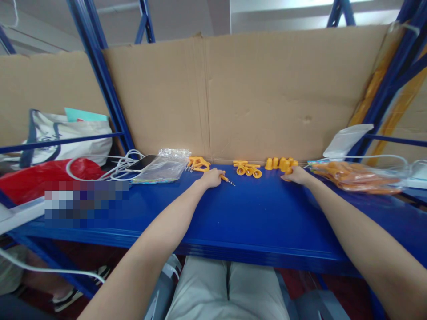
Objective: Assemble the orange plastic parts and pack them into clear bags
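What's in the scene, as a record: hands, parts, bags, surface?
left: left hand holds corkscrew, spiral pointing right
right: right hand touches yellow cap; grip unclear
between hands: yellow caps upright in a row; yellow handles left of them
bags: clear bag at left, bag of orange parts at right
surface: blue table

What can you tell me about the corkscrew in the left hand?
The corkscrew has an orange, plastic-looking handle and a thin, shiny spiral that looks metal. The left hand grips the handle, partly hiding it. The uncovered spiral slants right and toward the person, low over the blue tabletop; whether it touches is unclear.
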`<state>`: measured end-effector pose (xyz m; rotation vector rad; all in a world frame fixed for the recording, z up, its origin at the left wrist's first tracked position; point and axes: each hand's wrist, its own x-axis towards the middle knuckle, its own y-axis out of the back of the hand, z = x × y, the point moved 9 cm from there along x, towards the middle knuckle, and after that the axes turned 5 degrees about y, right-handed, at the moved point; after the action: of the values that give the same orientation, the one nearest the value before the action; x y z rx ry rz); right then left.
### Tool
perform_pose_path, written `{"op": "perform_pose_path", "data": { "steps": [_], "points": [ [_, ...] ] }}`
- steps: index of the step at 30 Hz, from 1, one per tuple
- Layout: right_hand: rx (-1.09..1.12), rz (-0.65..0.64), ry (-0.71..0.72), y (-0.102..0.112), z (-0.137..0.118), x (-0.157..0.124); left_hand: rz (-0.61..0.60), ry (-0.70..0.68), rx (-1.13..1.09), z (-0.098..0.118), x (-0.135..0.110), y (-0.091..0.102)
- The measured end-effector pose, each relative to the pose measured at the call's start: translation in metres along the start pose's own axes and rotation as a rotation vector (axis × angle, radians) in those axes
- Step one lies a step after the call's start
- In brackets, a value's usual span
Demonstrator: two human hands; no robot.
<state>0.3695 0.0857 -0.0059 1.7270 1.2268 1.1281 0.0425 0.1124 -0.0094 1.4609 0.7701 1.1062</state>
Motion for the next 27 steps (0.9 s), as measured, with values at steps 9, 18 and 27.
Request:
{"op": "perform_pose_path", "data": {
  "steps": [9,18,27],
  "points": [
    [-0.054,-0.128,0.135,-0.02,-0.037,-0.01,0.004,0.02,0.021,0.01,-0.009,0.016],
    [-0.356,0.063,0.467,-0.006,-0.095,-0.031,-0.006,-0.073,-0.055,0.024,-0.014,0.019],
    [-0.33,0.032,0.67,-0.014,-0.127,-0.043,0.023,-0.111,-0.079,0.027,-0.012,0.019]
  ]
}}
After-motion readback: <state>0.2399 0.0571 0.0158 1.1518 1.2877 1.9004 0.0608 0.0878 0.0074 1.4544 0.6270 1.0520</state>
